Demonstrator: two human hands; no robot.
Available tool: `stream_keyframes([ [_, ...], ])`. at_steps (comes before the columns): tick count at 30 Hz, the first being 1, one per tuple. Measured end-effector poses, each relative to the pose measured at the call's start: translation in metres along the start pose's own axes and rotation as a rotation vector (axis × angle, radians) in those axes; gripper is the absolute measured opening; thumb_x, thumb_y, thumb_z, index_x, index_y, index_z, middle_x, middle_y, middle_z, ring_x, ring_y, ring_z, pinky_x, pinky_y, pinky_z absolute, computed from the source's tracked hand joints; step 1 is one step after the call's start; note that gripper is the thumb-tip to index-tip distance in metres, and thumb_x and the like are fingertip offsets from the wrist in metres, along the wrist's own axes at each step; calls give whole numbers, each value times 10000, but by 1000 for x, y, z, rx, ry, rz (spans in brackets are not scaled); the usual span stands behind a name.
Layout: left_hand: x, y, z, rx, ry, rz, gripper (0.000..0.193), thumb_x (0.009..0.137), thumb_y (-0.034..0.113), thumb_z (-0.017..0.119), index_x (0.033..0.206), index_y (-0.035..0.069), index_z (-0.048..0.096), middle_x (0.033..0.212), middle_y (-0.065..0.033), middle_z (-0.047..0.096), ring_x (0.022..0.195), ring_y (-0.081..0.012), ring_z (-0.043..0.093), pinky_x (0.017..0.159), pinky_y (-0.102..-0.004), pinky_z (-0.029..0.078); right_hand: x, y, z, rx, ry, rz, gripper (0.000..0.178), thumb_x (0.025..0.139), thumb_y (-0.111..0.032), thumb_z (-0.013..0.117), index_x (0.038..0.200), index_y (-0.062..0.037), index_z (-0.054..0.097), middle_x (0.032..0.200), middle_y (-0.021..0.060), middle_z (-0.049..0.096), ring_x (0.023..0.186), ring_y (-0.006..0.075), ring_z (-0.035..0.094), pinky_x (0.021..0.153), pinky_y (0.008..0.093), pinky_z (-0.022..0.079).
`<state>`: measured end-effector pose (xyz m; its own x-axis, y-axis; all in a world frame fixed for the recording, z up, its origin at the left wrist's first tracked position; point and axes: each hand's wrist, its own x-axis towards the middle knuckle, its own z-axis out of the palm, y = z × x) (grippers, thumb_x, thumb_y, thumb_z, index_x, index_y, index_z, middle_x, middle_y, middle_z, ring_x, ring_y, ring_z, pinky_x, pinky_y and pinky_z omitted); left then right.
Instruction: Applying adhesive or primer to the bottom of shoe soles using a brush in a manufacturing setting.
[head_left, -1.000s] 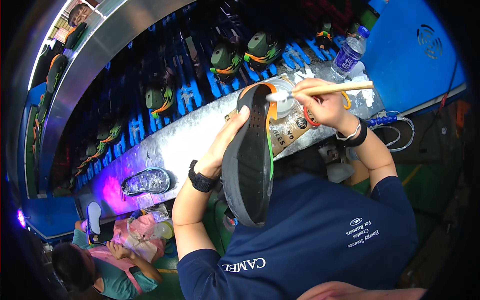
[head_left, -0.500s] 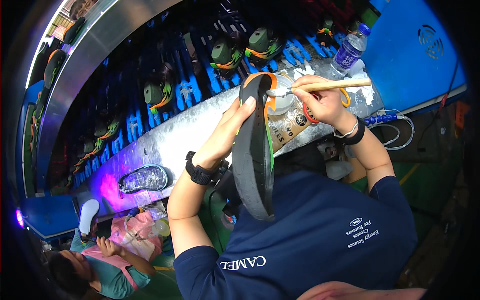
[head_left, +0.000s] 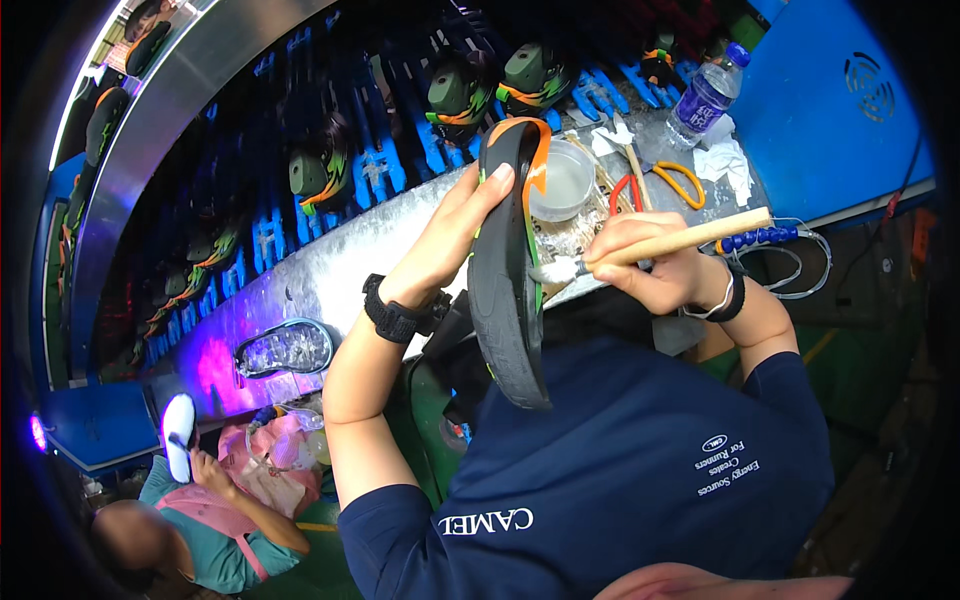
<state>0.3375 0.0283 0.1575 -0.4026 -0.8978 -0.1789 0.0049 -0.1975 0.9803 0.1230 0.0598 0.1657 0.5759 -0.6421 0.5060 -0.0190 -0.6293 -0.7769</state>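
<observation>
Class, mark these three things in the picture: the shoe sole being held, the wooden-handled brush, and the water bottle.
shoe sole (head_left: 505,300), head view, on its dark outer face.
wooden-handled brush (head_left: 700,236), head view, on the bare handle.
water bottle (head_left: 706,98), head view, on its labelled body.

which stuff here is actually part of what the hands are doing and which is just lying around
In use:
- left hand holding the shoe sole
- right hand holding the wooden-handled brush at the sole's edge
- clear cup close by

Lying about:
- water bottle
- orange loop
- crumpled tissue
- shoes on blue racks
</observation>
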Motion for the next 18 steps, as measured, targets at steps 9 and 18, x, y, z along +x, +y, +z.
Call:
stream_keyframes([
  [9, -3, 14, -5, 46, -80, 1, 570, 851, 392, 408, 1235, -17, 310, 1167, -114, 432, 1064, -148, 396, 912, -261, 284, 3, -19, 4, 83, -155, 37, 47, 720, -2, 588, 754, 22, 566, 719, 95, 575, 582, 165, 545, 517, 251, 426],
  [18, -18, 22, 4, 23, -158, -15, 574, 849, 386, 421, 1244, -12, 297, 1129, -87, 444, 1017, -124, 407, 878, -251, 316, 10, 10, -7, -18, 57, 22, 66, 732, -6, 578, 794, 16, 570, 730, 63, 570, 639, 117, 536, 557, 225, 421],
])
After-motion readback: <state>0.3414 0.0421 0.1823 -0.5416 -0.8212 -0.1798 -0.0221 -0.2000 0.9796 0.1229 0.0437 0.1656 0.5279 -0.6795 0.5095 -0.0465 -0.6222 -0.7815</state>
